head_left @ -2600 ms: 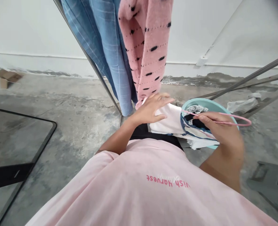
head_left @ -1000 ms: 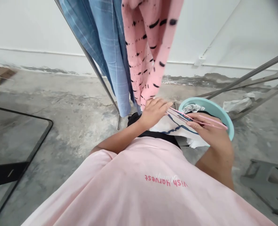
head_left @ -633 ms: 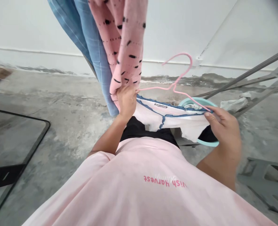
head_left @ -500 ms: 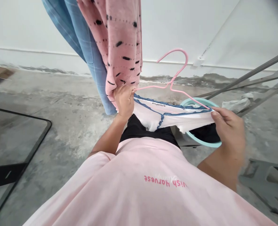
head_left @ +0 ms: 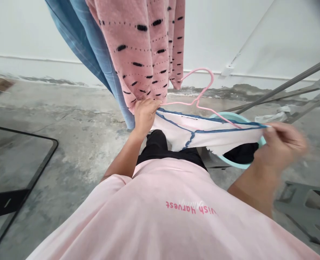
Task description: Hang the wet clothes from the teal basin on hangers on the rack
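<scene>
Hands first. My left hand (head_left: 146,117) is closed, with thumb and fingers pinching one end of a white garment with blue piping (head_left: 200,133). My right hand (head_left: 281,144) is motion-blurred, though its fingers appear to be pinching the opposite end.

I am holding the garment taut between both hands, in front of my torso and at about waist height in this view. Its long axis runs nearly level from left to right, dipping slightly toward the left hand. A small label is showing near its upper edge.

A pink hanger (head_left: 199,97) is standing behind that upper edge, with its hook rising above the garment about midway between my hands. Its left arm is running toward my left hand and ends close to it. Its right arm is sloping down to the garment's edge, on the right-hand side. I cannot tell whether the arms pass inside the garment.

A teal plastic basin (head_left: 230,116) is sitting below my right hand, with dark cloth (head_left: 242,152) lying in it. Just beyond my left knuckles, a pink knit garment with black dashes (head_left: 138,47) is hanging beside a blue checked cloth (head_left: 91,50). Behind them is a white wall (head_left: 230,36). Below everything is a concrete floor (head_left: 73,144).
</scene>
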A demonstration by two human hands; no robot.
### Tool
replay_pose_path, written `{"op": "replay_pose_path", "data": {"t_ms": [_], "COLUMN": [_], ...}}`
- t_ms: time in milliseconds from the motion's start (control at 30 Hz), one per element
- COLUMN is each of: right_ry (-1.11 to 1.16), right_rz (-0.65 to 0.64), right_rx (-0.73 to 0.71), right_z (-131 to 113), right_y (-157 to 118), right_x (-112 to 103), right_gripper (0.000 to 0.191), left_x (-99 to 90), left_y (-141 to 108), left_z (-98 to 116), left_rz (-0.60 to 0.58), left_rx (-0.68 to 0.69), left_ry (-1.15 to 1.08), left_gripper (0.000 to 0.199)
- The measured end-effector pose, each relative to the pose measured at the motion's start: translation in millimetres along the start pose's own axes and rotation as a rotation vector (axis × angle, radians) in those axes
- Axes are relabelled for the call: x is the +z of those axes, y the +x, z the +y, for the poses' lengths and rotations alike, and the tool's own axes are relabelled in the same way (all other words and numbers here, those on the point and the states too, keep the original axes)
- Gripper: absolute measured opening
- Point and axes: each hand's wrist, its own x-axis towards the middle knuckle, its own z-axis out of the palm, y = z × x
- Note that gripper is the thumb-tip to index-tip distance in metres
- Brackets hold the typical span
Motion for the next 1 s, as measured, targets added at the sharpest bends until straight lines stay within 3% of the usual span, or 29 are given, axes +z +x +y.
{"op": "replay_pose_path", "data": {"t_ms": [100,200,333,467,600,767,900,933,967,1000], "right_ry": [0.053,0.087,-0.024,-0.256,-0.221,-0.224,-0.094,-0.071,-0.050,-0.038], "right_rz": [0.192,0.206,0.180,0.027,-0.031,-0.212,-0.685,-0.674,-0.550,-0.346], "right_rx": [-0.235,-0.421,-0.472,-0.342,-0.295,-0.269,-0.289,-0.311,-0.344,-0.378], "right_z": [-16,-33,-40,-32,-28,-40,-49,-50,-51,-50], "right_y": [4,5,2,-3,-14,-27,-28,-27,-25,-22], "right_x": [5,5,-2,-5,2,3,-7,-9,-9,-9], "right_gripper": [0.031,0.035,0.031,0.027,0.022,0.019,0.008,0.011,0.012,0.011], "left_x": [-1.4,-2.2,-3.0,-7.7,-8.5,0.1,-3.2,-6.0,-9.1,-12.2], "left_y": [0,1,3,2,-1,0,4,6,7,9], "left_z": [5,9,16,36,58,51,33,30,29,27], "left_rz": [0.014,0.066,0.130,0.100,0.022,0.033,0.154,0.190,0.221,0.244], "left_rx": [-0.008,-0.069,-0.111,-0.103,-0.051,-0.119,-0.139,-0.127,-0.108,-0.086], "left_ry": [0.008,0.000,-0.045,-0.073,-0.071,-0.048,-0.084,-0.078,-0.067,-0.055], "left_gripper": [0.039,0.038,0.037,0.036,0.033,0.036,0.037,0.036,0.036,0.036]}}
